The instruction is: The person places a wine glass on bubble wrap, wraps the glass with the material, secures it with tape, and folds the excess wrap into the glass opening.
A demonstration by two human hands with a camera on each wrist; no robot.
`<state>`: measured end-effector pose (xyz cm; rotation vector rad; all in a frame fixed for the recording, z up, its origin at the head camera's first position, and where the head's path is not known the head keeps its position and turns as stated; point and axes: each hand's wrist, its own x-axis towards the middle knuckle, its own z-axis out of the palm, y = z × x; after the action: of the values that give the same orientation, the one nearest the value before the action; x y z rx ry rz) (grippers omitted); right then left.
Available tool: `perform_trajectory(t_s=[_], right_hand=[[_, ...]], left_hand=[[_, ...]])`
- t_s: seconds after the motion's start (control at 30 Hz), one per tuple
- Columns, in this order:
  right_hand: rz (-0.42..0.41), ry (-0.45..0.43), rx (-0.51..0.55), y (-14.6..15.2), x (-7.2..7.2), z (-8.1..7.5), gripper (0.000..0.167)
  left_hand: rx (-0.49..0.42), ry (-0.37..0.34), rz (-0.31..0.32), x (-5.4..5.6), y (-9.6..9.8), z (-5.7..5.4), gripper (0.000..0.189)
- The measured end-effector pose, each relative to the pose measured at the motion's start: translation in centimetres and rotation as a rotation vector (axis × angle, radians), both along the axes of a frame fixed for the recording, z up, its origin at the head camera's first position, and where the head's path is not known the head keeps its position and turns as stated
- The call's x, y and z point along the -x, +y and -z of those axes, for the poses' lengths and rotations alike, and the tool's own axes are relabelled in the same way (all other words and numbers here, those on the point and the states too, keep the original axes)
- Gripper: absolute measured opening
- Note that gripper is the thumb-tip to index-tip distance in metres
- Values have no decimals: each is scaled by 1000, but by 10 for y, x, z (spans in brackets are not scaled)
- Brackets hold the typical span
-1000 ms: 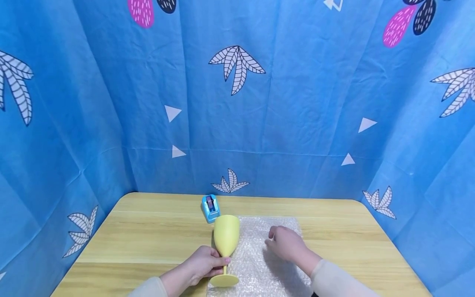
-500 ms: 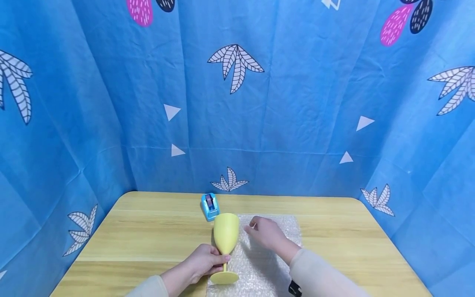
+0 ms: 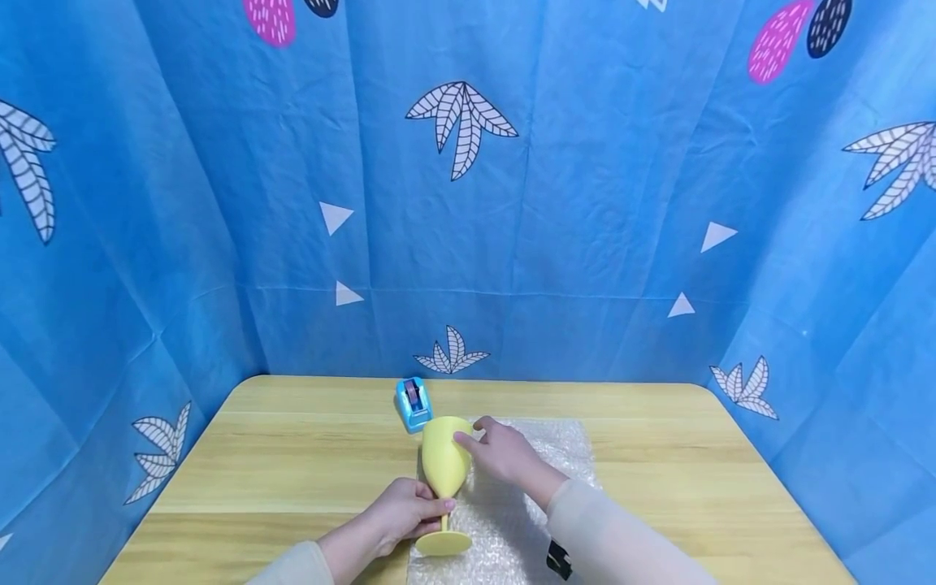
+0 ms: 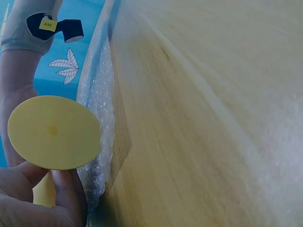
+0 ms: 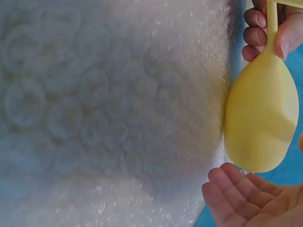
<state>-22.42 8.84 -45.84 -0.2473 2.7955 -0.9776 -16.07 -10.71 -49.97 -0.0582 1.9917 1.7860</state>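
A pale yellow goblet [image 3: 443, 459] lies over the left edge of a sheet of bubble wrap [image 3: 566, 451], its bowl pointing away and its foot toward me. My left hand [image 3: 405, 513] pinches the stem between thumb and fingers. In the left wrist view the round foot [image 4: 54, 132] hides part of that hand. Beside the bowl's rim is my right hand [image 3: 504, 453], its thumb overlapping the bowl in the head view. From the right wrist, its fingers [image 5: 239, 191] look extended and slightly bent, right at the rim of the bowl [image 5: 260, 118].
A small blue tape dispenser [image 3: 413, 405] stands just beyond the goblet's rim. The wooden table [image 3: 307, 455] extends to both sides of the bubble wrap. Blue printed curtains [image 3: 570, 203] enclose the back and sides.
My right hand has moved left across the bubble wrap to the goblet's rim. My left hand keeps its hold on the stem, and the goblet has stayed in place.
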Motion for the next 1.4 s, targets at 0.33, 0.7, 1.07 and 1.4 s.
perform_trajectory(t_s=[0.33, 0.7, 1.07, 1.4], right_hand=[[51, -30, 12, -8, 3, 4, 84], [102, -94, 70, -9, 3, 2, 73], [129, -155, 114, -12, 5, 4, 58], [131, -160, 124, -12, 6, 4, 55]], left_hand=[[-4, 13, -10, 0, 2, 2, 21], [27, 43, -9, -2, 5, 3, 23], [186, 135, 20, -3, 0, 0, 29], [194, 230, 54, 2, -8, -9, 39]])
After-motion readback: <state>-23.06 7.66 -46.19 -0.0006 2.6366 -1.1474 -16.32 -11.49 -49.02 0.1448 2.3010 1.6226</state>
